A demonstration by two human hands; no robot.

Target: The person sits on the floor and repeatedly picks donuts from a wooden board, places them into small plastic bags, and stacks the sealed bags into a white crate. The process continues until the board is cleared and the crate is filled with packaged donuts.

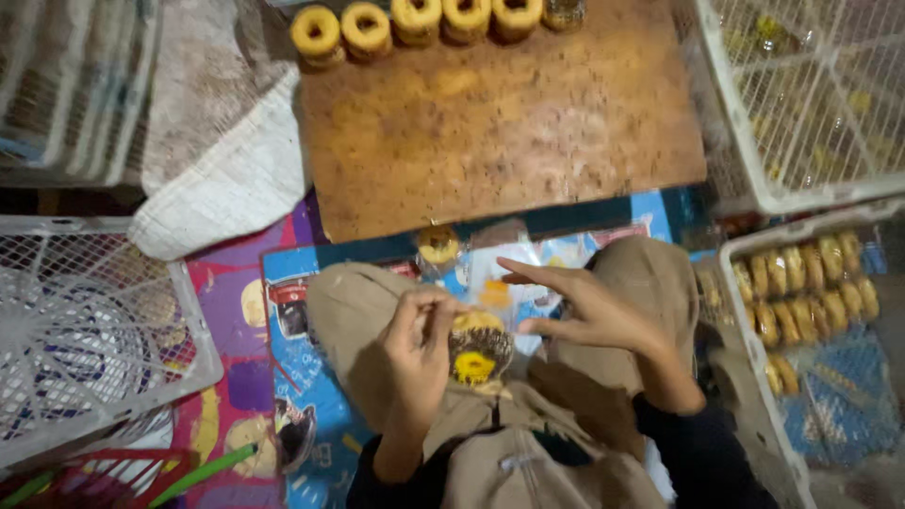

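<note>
My left hand [417, 347] pinches the edge of a clear plastic wrapper [490, 283] around a ring-shaped pastry [477, 351] with a yellow middle, held over my lap. Just to its right, my right hand [586, 305] has its fingers spread and touches the wrapper's other side. Another wrapped pastry [438, 245] lies on the mat just beyond my knees. Several ring pastries [415, 21] stand in a row along the far edge of a brown wooden board [500, 123].
A white crate [745, 311] at right holds several wrapped pastries. Another white crate [801, 104] stands at the far right, and an upturned white mesh basket [94, 330] at left. A white cloth [226, 179] lies left of the board, with a colourful mat [236, 311] underneath.
</note>
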